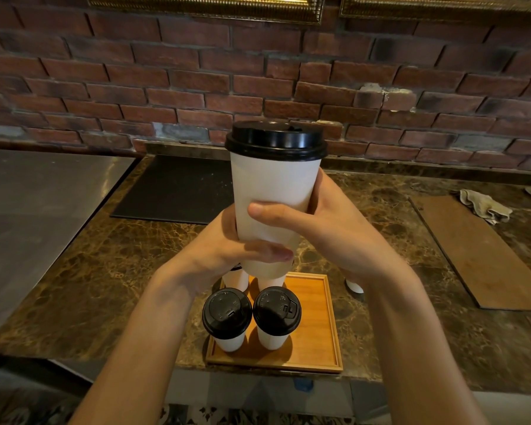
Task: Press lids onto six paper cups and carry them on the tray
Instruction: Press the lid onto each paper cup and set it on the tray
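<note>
Cup, lid on, held upright above the tray. Left hand curls round its lower body; right hand wraps the other side, thumb across the front. The tray holds two lidded front cups and two rear cups, mostly hidden. A spare cup stands on the counter just beside the tray. Judgement: the lid looks level. Check the rim all round, avoid squeezing the wall, then lower it straight into the tray's bare right half.
</note>
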Tool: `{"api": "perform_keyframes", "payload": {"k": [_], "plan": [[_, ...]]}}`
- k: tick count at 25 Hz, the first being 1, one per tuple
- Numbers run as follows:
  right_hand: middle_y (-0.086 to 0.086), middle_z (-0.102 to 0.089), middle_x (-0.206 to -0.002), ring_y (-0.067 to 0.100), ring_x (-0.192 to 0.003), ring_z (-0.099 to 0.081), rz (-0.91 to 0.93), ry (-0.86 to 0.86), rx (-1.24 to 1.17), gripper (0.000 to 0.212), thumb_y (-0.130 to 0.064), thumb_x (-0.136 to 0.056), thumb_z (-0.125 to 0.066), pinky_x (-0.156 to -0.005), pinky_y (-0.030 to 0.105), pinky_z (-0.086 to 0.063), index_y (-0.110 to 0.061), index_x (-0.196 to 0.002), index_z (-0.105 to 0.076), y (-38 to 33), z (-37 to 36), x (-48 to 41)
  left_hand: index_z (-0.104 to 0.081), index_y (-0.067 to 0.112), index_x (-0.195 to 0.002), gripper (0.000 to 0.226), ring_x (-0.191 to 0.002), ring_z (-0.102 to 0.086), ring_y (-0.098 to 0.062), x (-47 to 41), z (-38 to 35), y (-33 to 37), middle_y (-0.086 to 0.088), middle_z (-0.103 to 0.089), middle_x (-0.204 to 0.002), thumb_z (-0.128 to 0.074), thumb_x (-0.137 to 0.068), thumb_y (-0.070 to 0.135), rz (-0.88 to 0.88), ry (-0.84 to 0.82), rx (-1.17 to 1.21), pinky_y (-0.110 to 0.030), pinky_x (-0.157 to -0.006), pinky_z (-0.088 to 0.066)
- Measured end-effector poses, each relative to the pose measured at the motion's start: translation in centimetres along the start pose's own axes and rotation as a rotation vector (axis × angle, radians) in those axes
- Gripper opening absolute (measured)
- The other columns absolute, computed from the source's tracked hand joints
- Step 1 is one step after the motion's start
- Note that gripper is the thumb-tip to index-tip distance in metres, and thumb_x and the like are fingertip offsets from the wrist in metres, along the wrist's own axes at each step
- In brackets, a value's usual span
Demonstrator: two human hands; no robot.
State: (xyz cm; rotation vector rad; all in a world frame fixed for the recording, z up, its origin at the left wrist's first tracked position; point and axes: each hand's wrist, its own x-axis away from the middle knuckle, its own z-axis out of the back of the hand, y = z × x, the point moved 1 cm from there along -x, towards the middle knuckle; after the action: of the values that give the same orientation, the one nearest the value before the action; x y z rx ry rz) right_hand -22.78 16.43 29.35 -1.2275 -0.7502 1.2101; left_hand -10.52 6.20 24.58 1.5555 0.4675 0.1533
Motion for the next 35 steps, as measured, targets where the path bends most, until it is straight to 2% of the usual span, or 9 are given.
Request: {"api": "perform_keyframes", "payload": {"k": [4, 8, 11, 16, 18, 21, 23, 30, 35], "plan": [[-0.011, -0.061, -0.116, -0.003, -0.102, -0.062, -0.005, 0.013, -0.004, 0.08, -0.038, -0.067, -0.078, -0.082, 0.017, -0.055, -0.027, -0.138, -0.041, 0.1, 0.0, -0.3, -0.063, 0.043, -0.108, 0.056, -0.101, -0.063, -0.011, -0.1, 0.0, 0.1, 0.009, -0.067, -0.103, -0.077, -0.059, 0.018, -0.003, 0.03, -0.002, -0.02, -0.077, -0.053], [-0.011, -0.06, -0.115, -0.001, -0.1, -0.062, -0.009, 0.075, 0.0, 0.08, -0.04, -0.067, -0.083, -0.078, 0.017, -0.056, -0.028, -0.135, -0.043, 0.1, -0.1, -0.5, -0.056, 0.019, -0.12, 0.064, -0.102, -0.063, -0.014, -0.4, -0.6, 0.5, 0.001, -0.067, -0.107, -0.079, -0.06, 0.014, -0.036, 0.081, -0.081, -0.022, -0.078, -0.053], [-0.009, -0.059, -0.118, 0.003, -0.104, -0.061, -0.018, 0.137, 0.025, 0.083, -0.044, -0.065, -0.084, -0.079, 0.021, -0.058, -0.028, -0.135, -0.043, 0.2, -0.2, -0.7, -0.056, 0.015, -0.111, 0.06, -0.089, -0.066, -0.001, -0.8, -1.2, 0.9, 0.013, -0.07, -0.092, -0.081, -0.058, 0.002, -0.075, 0.145, -0.167, -0.01, -0.068, -0.05], [-0.013, -0.055, -0.117, 0.001, -0.104, -0.057, -0.016, 0.234, 0.104, 0.083, -0.039, -0.068, -0.084, -0.074, 0.017, -0.055, -0.026, -0.136, -0.039, 0.4, -0.6, -1.2, -0.046, 0.003, -0.125, 0.074, -0.089, -0.06, 0.016, -1.6, -1.9, 0.0, 0.01, -0.058, -0.1, -0.078, -0.06, 0.015, -0.113, 0.346, -0.258, -0.002, -0.065, -0.047], [-0.014, -0.053, -0.116, 0.002, -0.105, -0.055, -0.014, 0.289, 0.148, 0.084, -0.043, -0.067, -0.084, -0.075, 0.019, -0.054, -0.025, -0.136, -0.039, 0.7, -1.0, -1.3, -0.047, 0.008, -0.123, 0.064, -0.082, -0.054, 0.026, -2.0, -2.0, -0.9, 0.017, -0.052, -0.095, -0.077, -0.066, 0.011, -0.12, 0.462, -0.336, 0.004, -0.062, -0.042], [-0.013, -0.053, -0.117, 0.005, -0.107, -0.054, -0.011, 0.387, 0.239, 0.086, -0.051, -0.065, -0.082, -0.084, 0.03, -0.055, -0.025, -0.134, -0.04, 1.2, -1.7, -1.5, -0.042, 0.028, -0.117, 0.065, -0.085, -0.05, 0.028, -2.4, -2.1, -1.5, 0.023, -0.051, -0.096, -0.065, -0.06, 0.047, -0.105, 0.581, -0.401, 0.004, -0.062, -0.041], [-0.012, -0.054, -0.118, 0.007, -0.108, -0.055, -0.012, 0.417, 0.255, 0.087, -0.053, -0.064, -0.081, -0.086, 0.035, -0.056, -0.024, -0.135, -0.04, 1.5, -1.9, -1.6, -0.04, 0.036, -0.113, 0.066, -0.086, -0.05, 0.028, -2.6, -2.0, -1.8, 0.024, -0.052, -0.095, -0.06, -0.054, 0.057, -0.076, 0.622, -0.397, 0.003, -0.061, -0.042], [-0.015, -0.056, -0.116, 0.003, -0.106, -0.056, 0.04, 0.414, 0.239, 0.085, -0.058, -0.062, -0.08, -0.084, 0.035, -0.058, -0.026, -0.132, -0.044, 1.3, -1.2, -1.7, -0.038, 0.044, -0.103, 0.061, -0.085, -0.047, 0.033, -2.4, -1.7, -1.2, 0.025, -0.049, -0.096, -0.076, -0.057, 0.03, -0.103, 0.547, -0.387, 0.007, -0.059, -0.037], [-0.02, -0.057, -0.113, -0.004, -0.103, -0.056, 0.097, 0.324, 0.216, 0.073, -0.05, -0.066, -0.084, -0.08, 0.02, -0.056, -0.032, -0.127, -0.048, 0.4, -0.1, -1.4, -0.046, 0.036, -0.11, 0.066, -0.09, -0.057, 0.02, -2.1, -1.2, -0.2, 0.02, -0.061, -0.097, -0.082, -0.061, 0.01, -0.104, 0.381, -0.306, 0.0, -0.062, -0.045]]}}
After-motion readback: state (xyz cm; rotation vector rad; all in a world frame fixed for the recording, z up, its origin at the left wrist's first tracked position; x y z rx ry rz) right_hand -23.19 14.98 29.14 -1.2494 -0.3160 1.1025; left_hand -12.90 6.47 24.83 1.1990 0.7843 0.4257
